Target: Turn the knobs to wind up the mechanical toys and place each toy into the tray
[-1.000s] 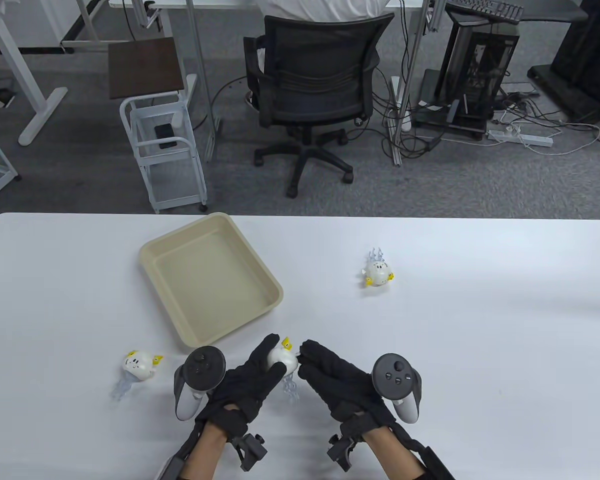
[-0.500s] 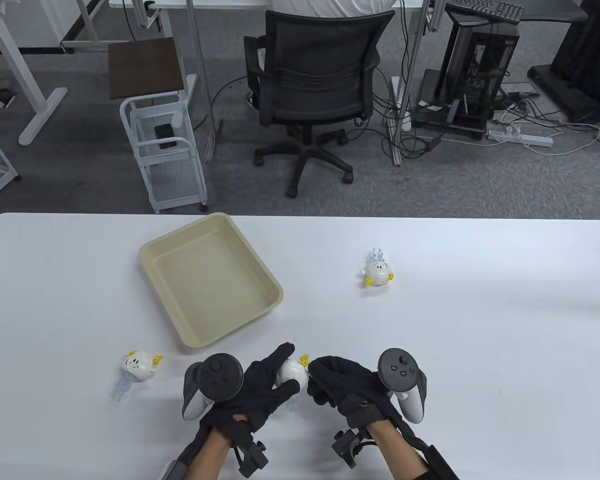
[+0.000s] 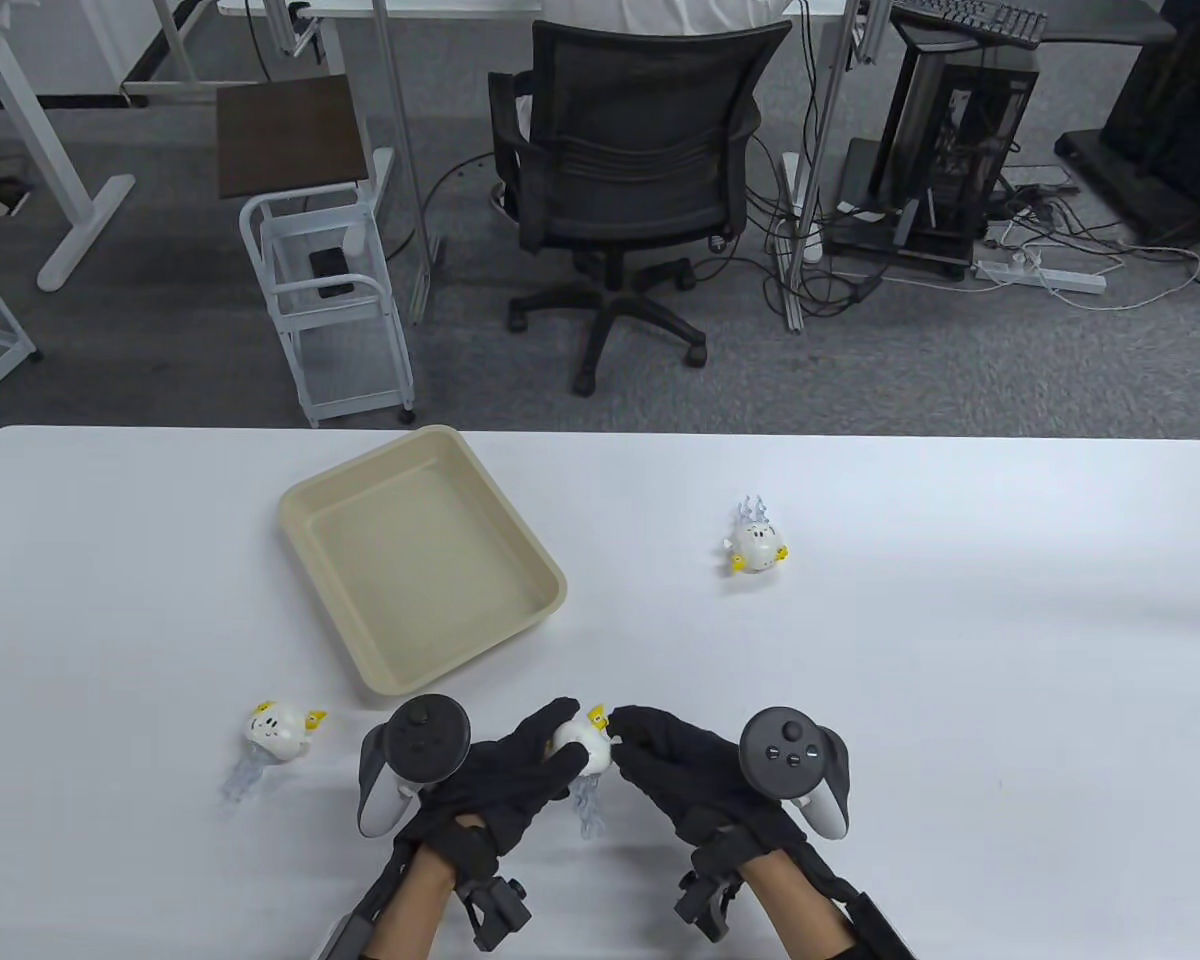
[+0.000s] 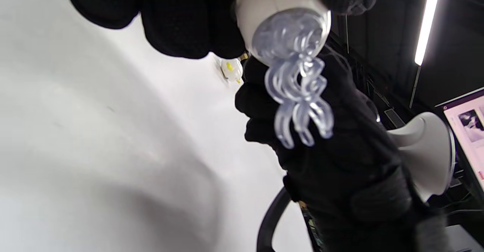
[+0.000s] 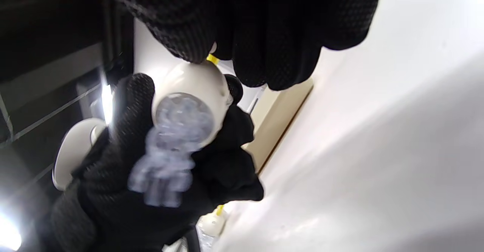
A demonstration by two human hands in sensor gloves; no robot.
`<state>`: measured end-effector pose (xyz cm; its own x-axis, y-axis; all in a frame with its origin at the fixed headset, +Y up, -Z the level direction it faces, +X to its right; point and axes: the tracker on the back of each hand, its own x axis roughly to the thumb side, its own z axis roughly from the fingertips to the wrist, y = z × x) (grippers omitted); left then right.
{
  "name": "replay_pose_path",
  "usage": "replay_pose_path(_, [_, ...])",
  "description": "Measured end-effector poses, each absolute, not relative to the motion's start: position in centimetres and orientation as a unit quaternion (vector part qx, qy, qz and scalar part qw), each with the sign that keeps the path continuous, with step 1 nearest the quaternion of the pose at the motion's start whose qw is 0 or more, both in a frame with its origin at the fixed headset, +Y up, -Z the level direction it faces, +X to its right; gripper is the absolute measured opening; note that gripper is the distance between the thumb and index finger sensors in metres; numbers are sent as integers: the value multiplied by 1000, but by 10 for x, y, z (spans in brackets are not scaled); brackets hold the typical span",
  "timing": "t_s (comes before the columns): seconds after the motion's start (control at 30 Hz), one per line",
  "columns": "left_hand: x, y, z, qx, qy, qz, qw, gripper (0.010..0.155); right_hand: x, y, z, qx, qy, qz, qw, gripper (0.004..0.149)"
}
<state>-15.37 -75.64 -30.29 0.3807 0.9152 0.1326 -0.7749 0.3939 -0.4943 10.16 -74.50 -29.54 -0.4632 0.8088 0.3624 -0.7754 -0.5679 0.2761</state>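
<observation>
My left hand [image 3: 545,745] grips a white wind-up toy [image 3: 582,745] with yellow fins and clear curly legs, held just above the table near its front edge. My right hand [image 3: 628,732] pinches the toy's side by a yellow fin, where the knob sits under the fingertips [image 5: 261,36]. In the left wrist view the toy's legs [image 4: 298,89] hang down in front of the right glove. The right wrist view shows the toy's body [image 5: 189,93] cupped in the left glove. The beige tray [image 3: 310,500] lies behind the hands with nothing in it.
A second toy [image 3: 278,728] lies on its side left of my left hand. A third toy [image 3: 755,545] stands further back on the right. The table's far edge runs behind the tray, with an office chair [image 3: 640,150] beyond it.
Both hands drew slightly back toward the front edge with the toy. The right hand's fingers curled and then turned at the toy's side. The toy's legs now show below the hands again.
</observation>
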Motion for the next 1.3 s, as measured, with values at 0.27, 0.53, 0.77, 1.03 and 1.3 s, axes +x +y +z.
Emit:
replay_pose_path(0.27, [-152, -754, -301, -190, -202, 537, 797, 81, 98, -742, -289, 218, -9, 876, 431, 38])
replay_pose_path(0.53, [-146, -741, -293, -115, -238, 456, 850, 81, 100, -765, -297, 53, 149, 774, 613, 40])
replay_pose_path(0.77, [-152, -747, -297, -144, -199, 490, 837, 80, 98, -753, -289, 153, 59, 832, 530, 47])
replay_pose_path(1.03, [-160, -766, -302, -259, -163, 587, 749, 80, 94, -740, -286, 224, -6, 868, 444, 40])
replay_pose_path(1.3, [-148, -754, -296, -196, -211, 514, 808, 76, 100, -757, -292, 88, 101, 822, 553, 38])
